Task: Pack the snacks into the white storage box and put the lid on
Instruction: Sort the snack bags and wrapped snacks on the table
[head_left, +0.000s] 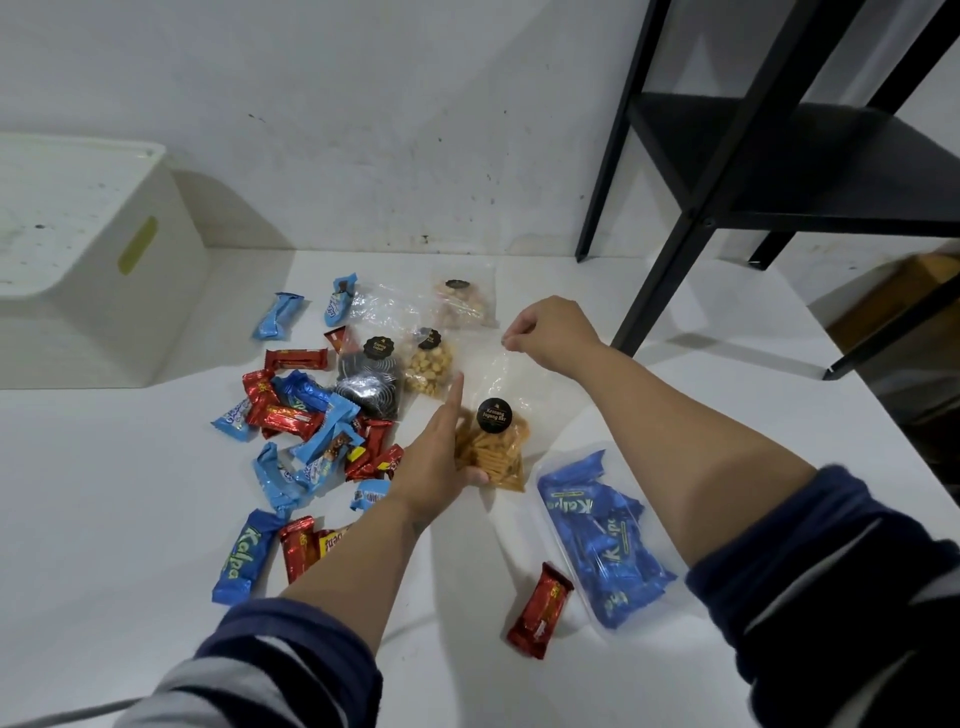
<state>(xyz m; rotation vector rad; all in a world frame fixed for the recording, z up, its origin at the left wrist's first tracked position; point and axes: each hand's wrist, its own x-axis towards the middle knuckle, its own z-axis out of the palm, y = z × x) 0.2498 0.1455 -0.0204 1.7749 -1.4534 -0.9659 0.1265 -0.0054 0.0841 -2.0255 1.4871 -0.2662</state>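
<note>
A clear bag of orange snack sticks (496, 452) with a round black label lies mid-table. My right hand (550, 330) pinches the bag's clear top edge. My left hand (434, 457) rests against the bag's lower left side, fingers straight, thumb under it. The white storage box (98, 291) stands at the far left with its lid on. Several blue and red wrapped bars (306, 421) lie scattered left of the bag. Three more clear bags (428, 364) of nuts and dark cookies lie behind.
A clear tray of blue Kelpa packs (602, 540) sits at the right, a lone red bar (540, 610) beside it. A black metal shelf frame (727, 171) stands at the back right on the white table (104, 493). The wall runs behind.
</note>
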